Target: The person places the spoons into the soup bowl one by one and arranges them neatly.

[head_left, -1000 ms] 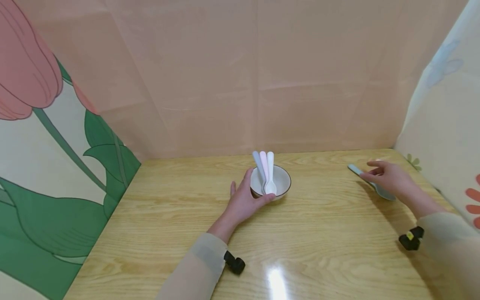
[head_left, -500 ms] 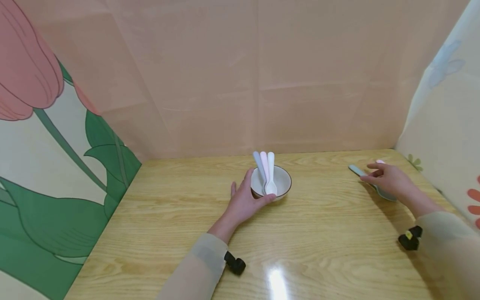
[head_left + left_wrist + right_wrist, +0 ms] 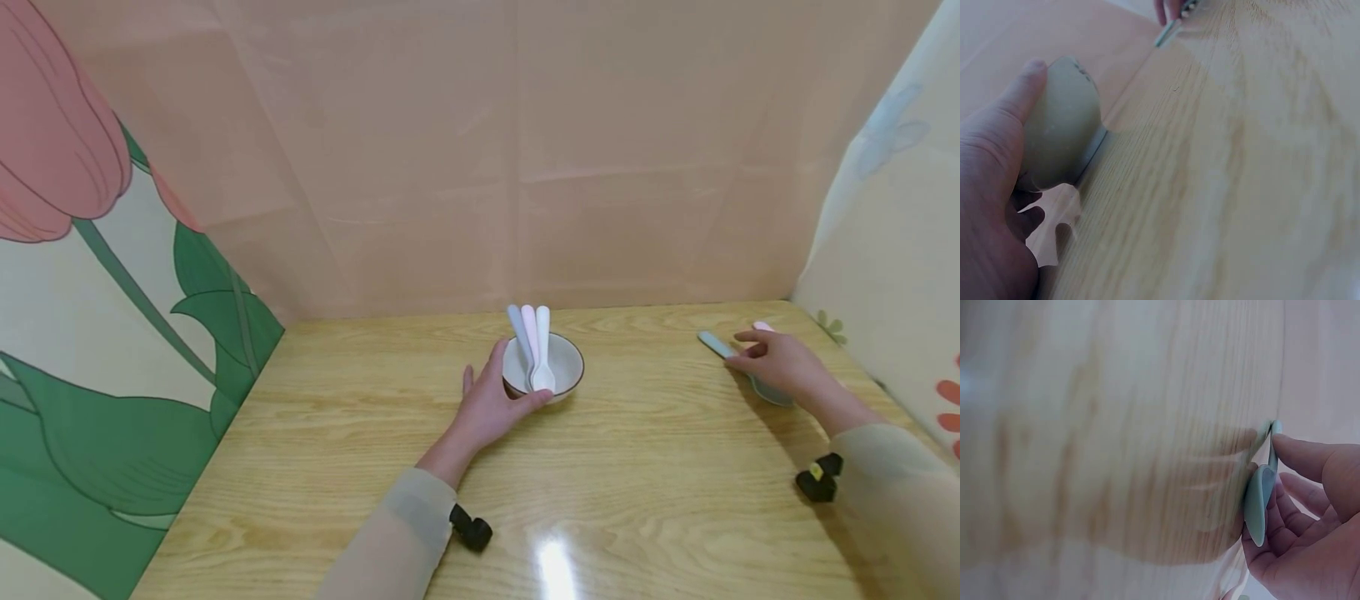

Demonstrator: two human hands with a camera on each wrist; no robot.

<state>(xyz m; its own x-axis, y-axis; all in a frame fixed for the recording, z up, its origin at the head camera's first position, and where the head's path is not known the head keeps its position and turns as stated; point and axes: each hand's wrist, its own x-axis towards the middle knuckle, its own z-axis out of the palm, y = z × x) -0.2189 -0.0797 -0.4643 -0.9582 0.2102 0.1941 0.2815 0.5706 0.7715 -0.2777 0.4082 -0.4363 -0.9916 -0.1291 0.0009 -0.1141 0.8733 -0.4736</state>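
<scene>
My left hand (image 3: 487, 408) grips the near left side of a white bowl (image 3: 566, 367) with a dark rim, its thumb at the front and its fingers behind. Three spoons lean in that bowl, handles up: a blue-grey spoon (image 3: 516, 320), a pink spoon (image 3: 529, 322) and a white spoon (image 3: 543, 333). At the far right, my right hand (image 3: 786, 365) pinches the handle of a pale green spoon (image 3: 714, 342), low over the table. The right wrist view shows the thumb on that handle and the green spoon's bowl end (image 3: 1256, 506) beside the curled fingers.
A pink handle (image 3: 763, 327) pokes out behind my right hand, the rest of it hidden. The wooden table (image 3: 615, 483) meets a plain pinkish backdrop (image 3: 420, 167) at its far edge. Printed flower sheets (image 3: 232, 317) stand at both sides.
More of the pink handle shows behind my right hand, whose thumb and fingertips have come down closer on the green spoon. My left hand and the bowl stay in place.
</scene>
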